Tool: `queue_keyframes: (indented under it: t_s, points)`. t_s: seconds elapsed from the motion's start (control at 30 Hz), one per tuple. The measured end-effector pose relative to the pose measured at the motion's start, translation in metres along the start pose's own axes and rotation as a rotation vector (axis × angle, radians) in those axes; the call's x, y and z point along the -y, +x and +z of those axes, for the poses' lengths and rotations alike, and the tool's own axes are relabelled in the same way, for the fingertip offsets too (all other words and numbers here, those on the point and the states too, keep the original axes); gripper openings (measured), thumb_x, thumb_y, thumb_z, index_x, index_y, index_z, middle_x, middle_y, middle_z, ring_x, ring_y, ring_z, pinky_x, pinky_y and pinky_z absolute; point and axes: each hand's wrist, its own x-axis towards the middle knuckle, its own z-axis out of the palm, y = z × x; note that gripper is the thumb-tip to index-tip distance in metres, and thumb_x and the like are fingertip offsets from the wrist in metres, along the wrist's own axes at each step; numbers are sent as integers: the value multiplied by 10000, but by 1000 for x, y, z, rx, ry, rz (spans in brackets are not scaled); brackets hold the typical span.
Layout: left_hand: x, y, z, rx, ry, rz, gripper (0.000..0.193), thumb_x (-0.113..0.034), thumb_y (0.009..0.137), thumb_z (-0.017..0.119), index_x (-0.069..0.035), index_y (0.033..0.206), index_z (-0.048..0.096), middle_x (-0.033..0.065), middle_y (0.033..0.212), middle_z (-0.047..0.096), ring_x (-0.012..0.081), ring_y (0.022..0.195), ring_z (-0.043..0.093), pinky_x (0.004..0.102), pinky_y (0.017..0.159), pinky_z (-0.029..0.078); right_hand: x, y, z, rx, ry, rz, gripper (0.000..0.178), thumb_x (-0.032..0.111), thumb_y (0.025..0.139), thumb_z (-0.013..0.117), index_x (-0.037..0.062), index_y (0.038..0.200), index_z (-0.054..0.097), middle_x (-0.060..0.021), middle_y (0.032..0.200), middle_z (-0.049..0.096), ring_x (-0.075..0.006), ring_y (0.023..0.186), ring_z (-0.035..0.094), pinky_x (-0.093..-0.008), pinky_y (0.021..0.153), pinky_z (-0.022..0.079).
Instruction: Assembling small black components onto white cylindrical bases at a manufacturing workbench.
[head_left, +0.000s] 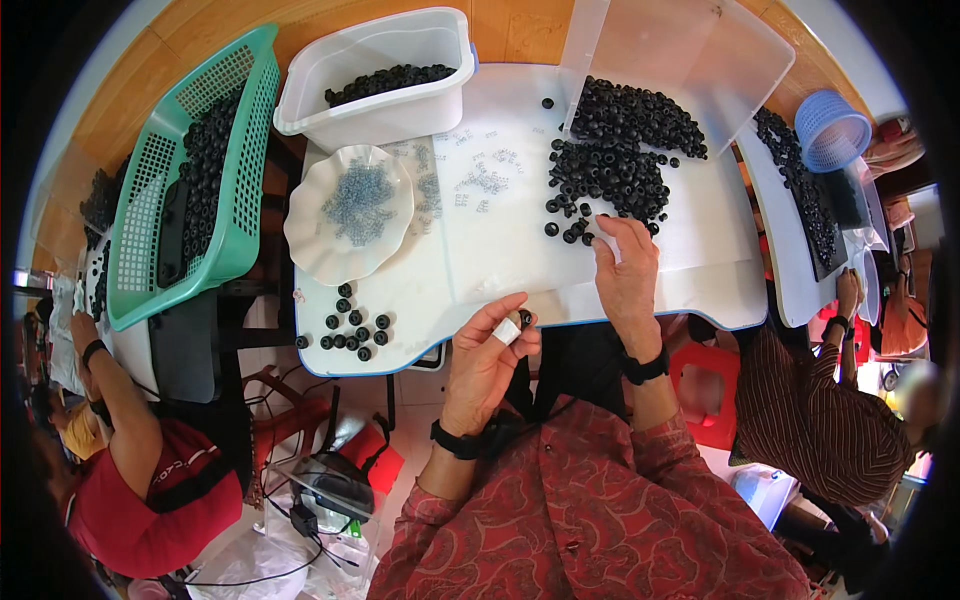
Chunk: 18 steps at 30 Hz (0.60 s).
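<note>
My left hand is raised at the table's front edge, its fingers closed on a small black ring-shaped part. A white wrap covers one of its fingers. Further right, my right hand reaches over the table, its fingertips slightly apart beside a few loose black parts at the near edge of the pile. That pile of black parts spills from a clear plastic bin lying on its side. Whether the right fingertips touch a part is hard to see.
A wavy-rimmed white dish holds small clear pieces; similar clear pieces lie beside it. Several black parts sit at the table's left corner. Behind are a white tub and green basket. People work on both sides.
</note>
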Motion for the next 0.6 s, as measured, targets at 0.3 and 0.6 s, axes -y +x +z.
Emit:
queue_keyframes:
  t_s: [0.3,0.6]
  points:
    - [3,1,-2,10,24,-8,268,-54,944,561,31,1195,599,123,1034,651,151,839,644,271,738,548,-2,-14,-1,62,192,166,161,0,843,621,44,994,652,-113,952,599,-287,840,595,-368,745,476]
    - [5,1,-3,5,35,4,265,-48,939,564,39,1188,597,139,1034,654,169,848,665,289,758,571,5,0,9,94,-220,-45,191,159,816,704,64,975,663,-72,978,557,-265,935,542,-396,769,374]
